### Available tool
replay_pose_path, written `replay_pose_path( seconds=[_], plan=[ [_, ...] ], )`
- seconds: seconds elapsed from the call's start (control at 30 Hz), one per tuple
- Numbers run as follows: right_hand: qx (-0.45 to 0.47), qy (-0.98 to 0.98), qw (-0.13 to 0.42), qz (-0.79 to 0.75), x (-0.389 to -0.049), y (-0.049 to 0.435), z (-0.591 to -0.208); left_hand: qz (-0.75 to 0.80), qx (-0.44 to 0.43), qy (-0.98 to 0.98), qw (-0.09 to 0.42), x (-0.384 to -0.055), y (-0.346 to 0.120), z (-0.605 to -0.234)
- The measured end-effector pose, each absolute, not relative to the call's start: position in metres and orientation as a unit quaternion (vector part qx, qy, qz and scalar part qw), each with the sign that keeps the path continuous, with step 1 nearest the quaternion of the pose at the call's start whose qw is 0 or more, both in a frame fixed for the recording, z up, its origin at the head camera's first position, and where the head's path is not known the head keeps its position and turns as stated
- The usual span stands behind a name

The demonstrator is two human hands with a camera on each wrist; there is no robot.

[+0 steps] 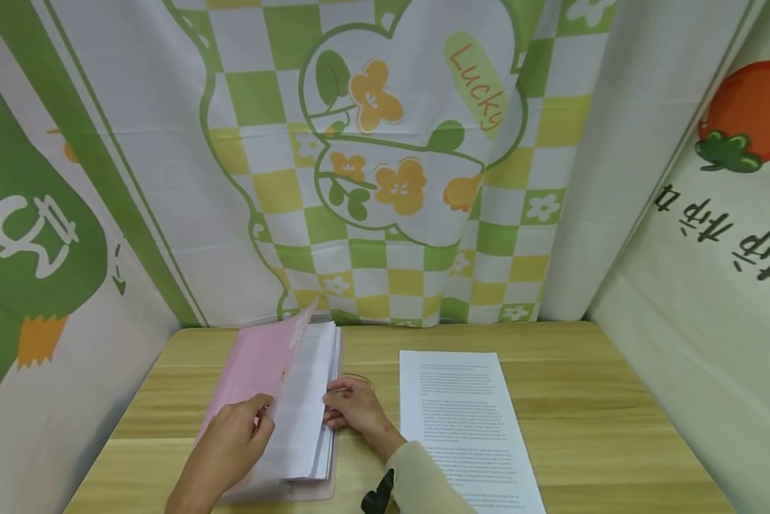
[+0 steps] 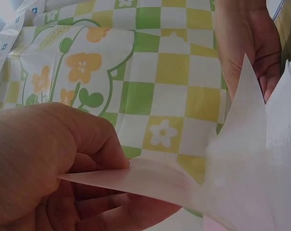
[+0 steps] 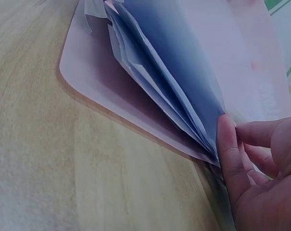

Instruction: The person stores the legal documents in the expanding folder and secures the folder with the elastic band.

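Note:
A pink folder (image 1: 256,357) lies at the left of the table, its front cover lifted at a slant over a stack of white papers (image 1: 308,414). My left hand (image 1: 232,439) pinches the cover's free edge between thumb and fingers, as the left wrist view shows close up. At the stack's right edge, my right hand (image 1: 358,408) pinches the edge of the papers between thumb and fingers. The right wrist view shows several sheets (image 3: 159,86) fanned slightly apart above the pink back cover (image 3: 97,91). To the right lies a printed sheet (image 1: 462,421), flat and apart from the folder.
The wooden table (image 1: 591,407) extends right of the printed sheet. Behind it hangs a green, yellow and white checked cloth (image 1: 385,278), with printed fabric walls (image 1: 700,300) at both sides. A black object (image 1: 378,492) is at the right sleeve's cuff.

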State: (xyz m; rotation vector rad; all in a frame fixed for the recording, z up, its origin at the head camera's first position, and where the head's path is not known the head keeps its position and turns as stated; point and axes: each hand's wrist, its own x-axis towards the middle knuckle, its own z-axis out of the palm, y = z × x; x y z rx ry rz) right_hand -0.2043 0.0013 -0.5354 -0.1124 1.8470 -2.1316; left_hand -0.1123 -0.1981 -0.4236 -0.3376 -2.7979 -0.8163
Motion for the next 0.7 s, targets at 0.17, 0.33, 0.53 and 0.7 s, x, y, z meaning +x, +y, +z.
replay_pose_path(
  seconds=[0.17,0.33,0.53,0.7],
  plan=[
    [-0.037,0.665,0.156,-0.729,-0.2038,-0.0032,-0.5343,-0.28,-0.111,-0.948,0.101,-0.1122,-0.1973,-0.4228],
    [-0.045,0.694,0.133,-0.706,-0.2043,-0.0065,-0.5359,-0.28,-0.107,-0.949,0.099,-0.1124,-0.1972,-0.4233],
    [-0.049,0.714,0.114,-0.689,-0.2021,-0.0066,-0.5349,-0.281,-0.105,-0.949,0.095,-0.1129,-0.1974,-0.4245],
    [-0.057,0.716,0.11,-0.687,-0.1996,-0.0043,-0.5333,-0.28,-0.102,-0.95,0.089,-0.1131,-0.1972,-0.4243]
  ],
)
